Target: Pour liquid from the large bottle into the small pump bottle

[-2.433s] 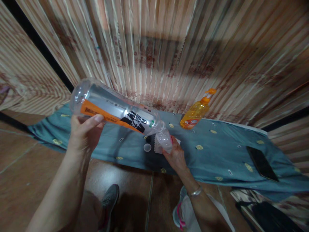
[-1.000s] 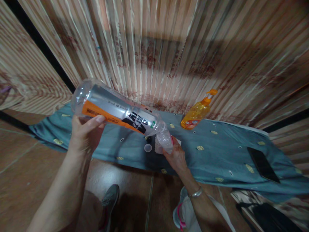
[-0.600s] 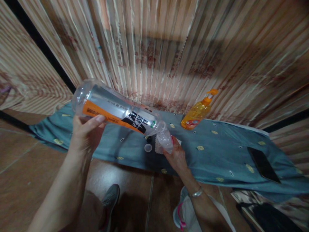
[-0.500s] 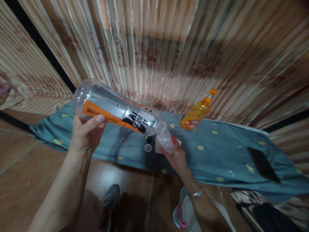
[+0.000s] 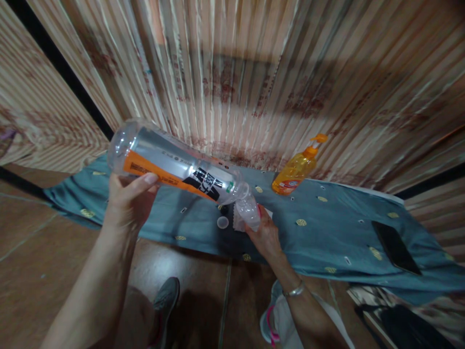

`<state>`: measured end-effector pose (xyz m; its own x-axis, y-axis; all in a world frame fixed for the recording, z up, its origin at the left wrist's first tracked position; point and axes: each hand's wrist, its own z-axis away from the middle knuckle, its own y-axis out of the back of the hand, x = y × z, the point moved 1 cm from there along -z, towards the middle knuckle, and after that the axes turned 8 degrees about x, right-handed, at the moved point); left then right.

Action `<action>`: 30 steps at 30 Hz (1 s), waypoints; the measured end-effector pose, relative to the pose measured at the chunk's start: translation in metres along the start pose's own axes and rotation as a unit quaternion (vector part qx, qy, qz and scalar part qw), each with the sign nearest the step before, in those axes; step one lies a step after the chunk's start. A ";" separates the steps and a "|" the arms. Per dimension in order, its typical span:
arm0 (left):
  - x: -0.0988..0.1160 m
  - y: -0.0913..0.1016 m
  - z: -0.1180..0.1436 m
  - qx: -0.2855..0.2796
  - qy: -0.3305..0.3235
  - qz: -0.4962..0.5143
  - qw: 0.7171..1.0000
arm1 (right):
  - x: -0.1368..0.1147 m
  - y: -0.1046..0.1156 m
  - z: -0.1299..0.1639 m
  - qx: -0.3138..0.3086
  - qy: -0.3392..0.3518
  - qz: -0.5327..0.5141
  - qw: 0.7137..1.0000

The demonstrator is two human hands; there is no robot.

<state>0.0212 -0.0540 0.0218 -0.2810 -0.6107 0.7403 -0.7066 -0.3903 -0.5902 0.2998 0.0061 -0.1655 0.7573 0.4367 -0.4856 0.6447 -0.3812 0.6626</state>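
My left hand [image 5: 128, 199] grips a large clear plastic bottle [image 5: 174, 167] with an orange, silver and black label, tipped with its mouth down to the right. That mouth meets the opening of a small clear plastic bottle [image 5: 247, 212], which my right hand [image 5: 267, 235] holds over the blue-green cloth [image 5: 327, 228]. A white cap [image 5: 222, 222] and a small dark cap [image 5: 224, 210] lie on the cloth just left of the small bottle. Something white lies under the small bottle, mostly hidden.
An orange pump bottle [image 5: 296, 169] stands at the back of the cloth against the striped curtain [image 5: 254, 72]. A dark phone [image 5: 395, 247] lies on the cloth at the right. Brown floor tiles and my shoes [image 5: 165, 300] are below.
Almost nothing has changed; both bottles stay mouth to mouth, and the view has shifted only slightly.
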 end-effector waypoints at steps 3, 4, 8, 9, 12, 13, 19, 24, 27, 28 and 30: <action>0.001 0.000 0.001 0.006 0.000 -0.003 1.000 | 0.000 0.000 0.000 -0.002 0.001 0.000 1.000; 0.001 0.000 0.001 0.006 0.000 -0.003 1.000 | 0.000 0.000 0.000 0.000 0.003 -0.001 1.000; 0.002 -0.001 0.000 0.000 0.003 -0.005 1.000 | 0.001 0.000 0.000 0.001 0.005 0.000 1.000; 0.002 -0.001 0.000 0.000 0.003 -0.004 1.000 | 0.000 0.000 0.000 -0.001 0.003 0.001 1.000; 0.002 -0.001 0.000 0.001 0.003 -0.002 1.000 | 0.000 0.000 0.000 -0.004 0.002 0.002 1.000; 0.002 -0.001 0.001 0.001 0.003 -0.001 1.000 | 0.000 0.000 0.000 -0.003 0.003 0.001 1.000; 0.002 0.000 0.001 0.004 0.003 -0.013 1.000 | 0.001 -0.002 0.001 0.010 0.014 0.003 1.000; 0.002 0.001 -0.001 -0.004 0.003 -0.009 1.000 | -0.001 0.000 0.000 0.005 0.003 0.002 1.000; 0.003 0.000 0.000 -0.003 0.000 -0.008 1.000 | -0.002 0.001 -0.001 -0.003 -0.006 0.005 1.000; 0.003 0.000 0.000 0.000 0.000 -0.008 1.000 | -0.003 0.002 -0.001 -0.005 -0.006 0.004 1.000; 0.004 -0.001 0.001 0.006 0.001 -0.009 1.000 | -0.004 0.002 -0.001 -0.008 -0.005 0.002 1.000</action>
<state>0.0217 -0.0567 0.0248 -0.2705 -0.6018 0.7515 -0.7033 -0.4096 -0.5811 0.2983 0.0049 -0.1615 0.7605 0.4269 -0.4893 0.6406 -0.3703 0.6727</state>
